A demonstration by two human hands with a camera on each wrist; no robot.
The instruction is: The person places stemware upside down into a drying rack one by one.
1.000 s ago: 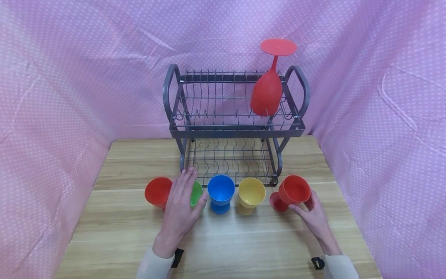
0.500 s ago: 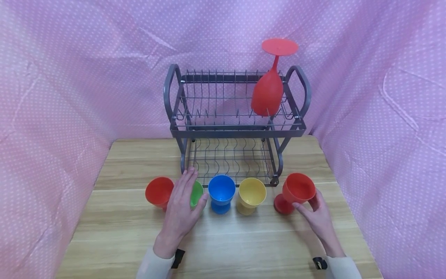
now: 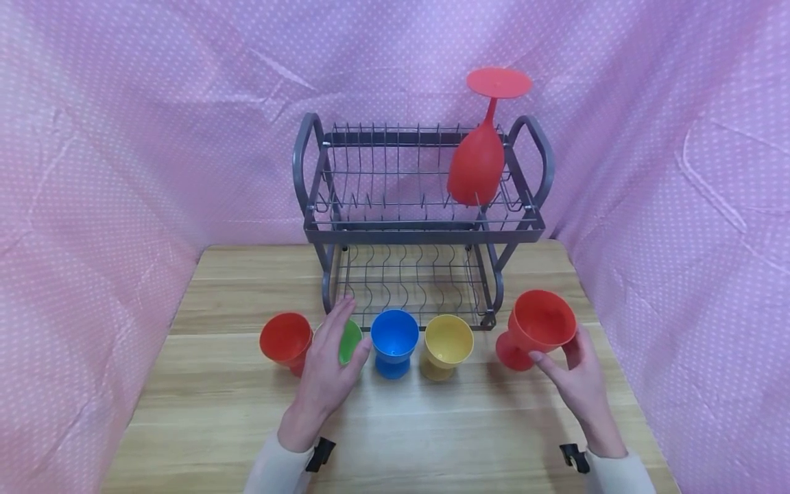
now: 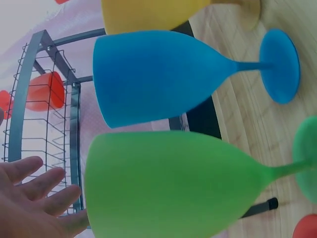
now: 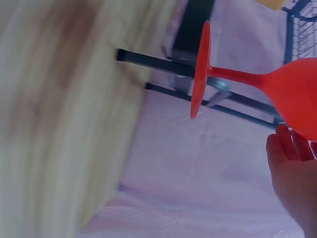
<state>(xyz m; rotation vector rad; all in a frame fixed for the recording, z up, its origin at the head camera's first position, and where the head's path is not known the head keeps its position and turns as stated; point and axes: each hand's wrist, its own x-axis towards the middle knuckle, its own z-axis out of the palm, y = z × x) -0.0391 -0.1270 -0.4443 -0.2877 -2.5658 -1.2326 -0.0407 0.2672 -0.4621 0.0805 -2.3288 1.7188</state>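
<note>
Red goblet (image 3: 524, 334) in right hand (image 3: 581, 377), foot clear of the tabletop (image 3: 420, 439).
Fingers and thumb grip its bowl. Left hand (image 3: 328, 370): fingers extended beside green goblet (image 4: 173, 183), contact unclear. Farther: wire rack (image 3: 426, 237), upturned goblet (image 3: 476, 165) on upper tier.

Free near tabletop (image 3: 450, 439), gap between obstructing yellow goblet (image 3: 448, 341) and held red goblet (image 3: 535, 336)

Creased, white-dotted pink-lilac cloth (image 3: 185, 110) on three sides — pale wood-grain tabletop (image 3: 432, 439) between.
</note>
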